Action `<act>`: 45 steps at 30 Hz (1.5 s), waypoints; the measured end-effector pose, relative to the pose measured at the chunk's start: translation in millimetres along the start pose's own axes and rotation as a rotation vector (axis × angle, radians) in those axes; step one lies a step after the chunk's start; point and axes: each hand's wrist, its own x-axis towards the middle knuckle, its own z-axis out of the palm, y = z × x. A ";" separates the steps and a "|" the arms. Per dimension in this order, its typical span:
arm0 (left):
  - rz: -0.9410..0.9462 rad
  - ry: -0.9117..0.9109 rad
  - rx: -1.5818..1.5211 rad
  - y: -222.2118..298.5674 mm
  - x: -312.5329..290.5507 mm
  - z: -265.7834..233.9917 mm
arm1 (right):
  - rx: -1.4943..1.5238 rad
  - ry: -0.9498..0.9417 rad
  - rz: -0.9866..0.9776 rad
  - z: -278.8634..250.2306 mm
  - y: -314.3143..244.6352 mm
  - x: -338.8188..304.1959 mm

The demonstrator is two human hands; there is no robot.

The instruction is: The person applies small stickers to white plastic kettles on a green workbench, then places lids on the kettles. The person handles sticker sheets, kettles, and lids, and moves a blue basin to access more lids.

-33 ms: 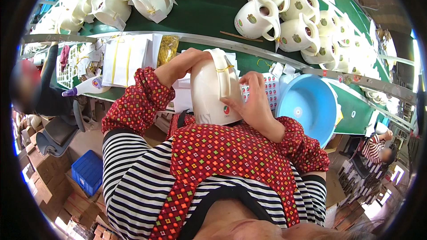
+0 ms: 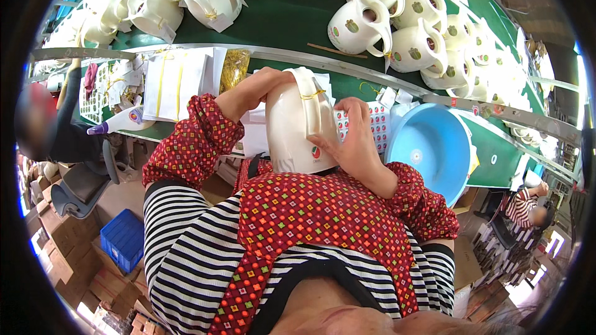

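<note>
White pitcher: glossy and cream-white, this pitcher (image 2: 288, 130) has a broad rounded body and a long looped handle (image 2: 313, 111) running down the side turned to the wearer.
Gold tie: a thin twist of gold (image 2: 312, 95) circles the handle near its upper part.
Label on the wall: a small red-and-green mark (image 2: 316, 152) sits low on the body, just beside the right thumb.
Where it is: in front of the wearer's belly, at the bench's near edge, its lower end against or just beside the patterned apron (image 2: 323, 211); I can't tell which.
Left hand: reaching over from the left with wrist bent, the left hand (image 2: 267, 87) grips the pitcher's upper end; its fingertips are hidden behind it.
Right hand: raised at the pitcher's right side, the right hand (image 2: 357, 136) has its fingers curved and parted from the thumb, whose tip lies at the wall by the label.
Forearms: both come in bent at the elbow, in red patterned sleeves.
Sticker sheet: the sheet (image 2: 379, 121), dotted with red-and-green marks, lies just behind the right hand.
Blue basin: the round basin (image 2: 458, 149) stands right of that hand.
Bench beyond: more white pitchers (image 2: 351, 34) stand grouped on the green surface (image 2: 292, 31).
</note>
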 end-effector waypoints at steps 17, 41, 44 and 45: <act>0.778 0.876 0.925 151.8 124.7 -48.4 | 0.340 -0.108 0.252 14.6 86.0 0.9; 0.645 0.549 0.920 -120.4 -14.4 -19.8 | -0.110 0.120 0.135 109.9 163.3 76.7; 0.447 0.421 1.324 -139.4 4.6 1.5 | 0.175 0.131 0.530 67.7 147.0 50.2; 0.439 0.388 1.449 -147.4 18.1 -3.3 | 0.240 0.186 0.564 65.8 160.1 35.1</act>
